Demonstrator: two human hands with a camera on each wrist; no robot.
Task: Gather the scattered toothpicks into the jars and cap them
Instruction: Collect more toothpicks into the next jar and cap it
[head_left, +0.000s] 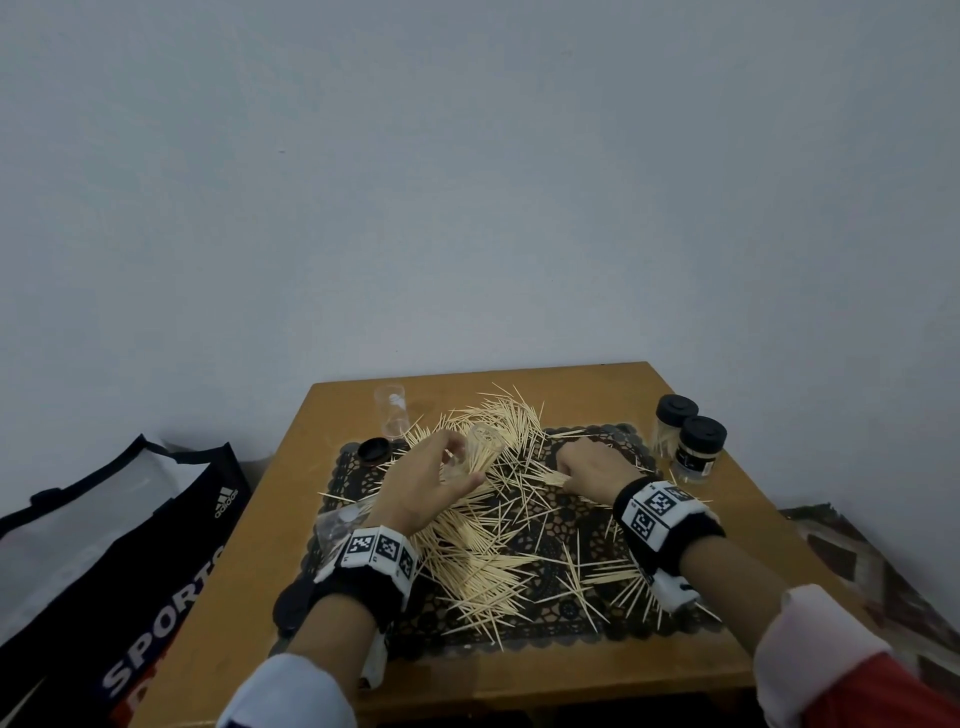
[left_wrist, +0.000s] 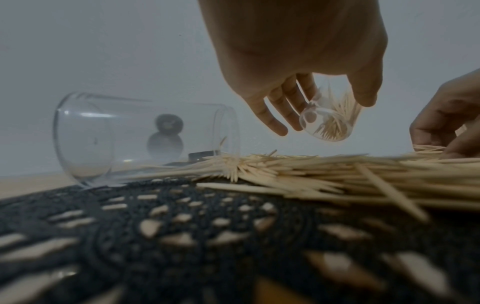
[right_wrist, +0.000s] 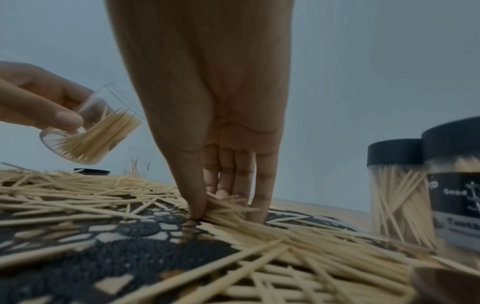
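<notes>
Left hand (head_left: 415, 480) grips tilted jar (right_wrist: 88, 131), part-filled. Right hand (head_left: 589, 465) pinches toothpicks (right_wrist: 226, 214) on mat (head_left: 524, 618).

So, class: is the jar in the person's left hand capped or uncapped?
Uncapped. The jar in the left hand is tilted, with toothpick tips poking from its open mouth and no lid on it.

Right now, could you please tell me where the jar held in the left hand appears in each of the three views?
Head: the held jar is at centre, tilted, above the mat, in the left hand.
Left wrist: right of centre, under the fingers, toothpicks inside.
Right wrist: far left, tilted, part full.
Shared landmark: the flat black lid beyond the jar on the table, also in the left wrist and right wrist views.
</notes>
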